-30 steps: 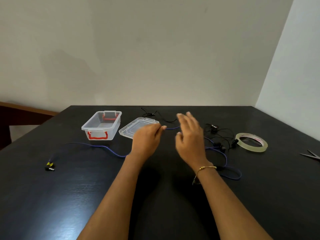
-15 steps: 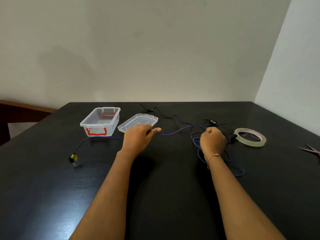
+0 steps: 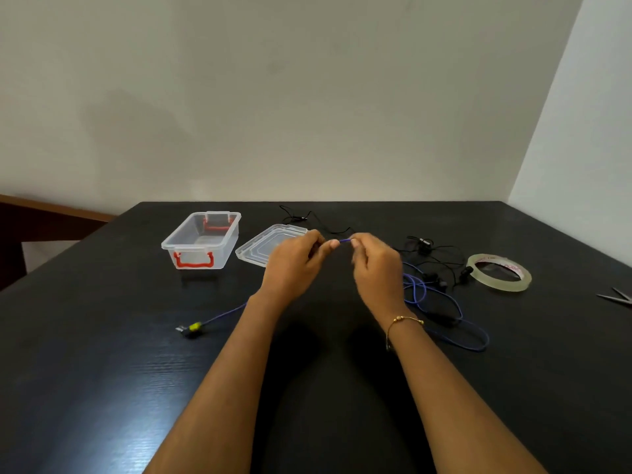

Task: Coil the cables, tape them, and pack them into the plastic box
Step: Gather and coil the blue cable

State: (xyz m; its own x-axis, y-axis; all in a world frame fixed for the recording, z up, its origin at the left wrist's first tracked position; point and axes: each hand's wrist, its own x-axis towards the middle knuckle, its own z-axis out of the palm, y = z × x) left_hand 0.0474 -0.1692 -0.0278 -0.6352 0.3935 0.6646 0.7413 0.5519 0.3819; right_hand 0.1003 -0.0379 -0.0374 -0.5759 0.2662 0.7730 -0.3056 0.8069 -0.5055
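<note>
**Two hands, one blue cable: starting the first coil**

Two hands meet at the centre of the frame, just in front of the clear lid (image 3: pixel 273 246). The left hand (image 3: pixel 294 268) and the right hand (image 3: pixel 376 268) each pinch the blue cable (image 3: pixel 441 302) between thumb and fingers, with a short blue stretch showing between them. The rest of that cable lies in loose loops on the dark worktop (image 3: pixel 102 371) to the right of the right wrist, while its yellow plug (image 3: pixel 193 327) trails off at lower left. A black earphone cable (image 3: pixel 431 258) sprawls behind, partly overlapping the blue loops. The plastic box (image 3: pixel 201 242) stands open at upper left; the tape roll (image 3: pixel 499 271) lies at right, with scissors (image 3: pixel 615 297) at the edge of the frame.

To coil well, one hand should probably anchor a fixed loop while the other feeds even turns. Drawing the blue cable free of the black one first would likely avoid dragging both into a tangle.
</note>
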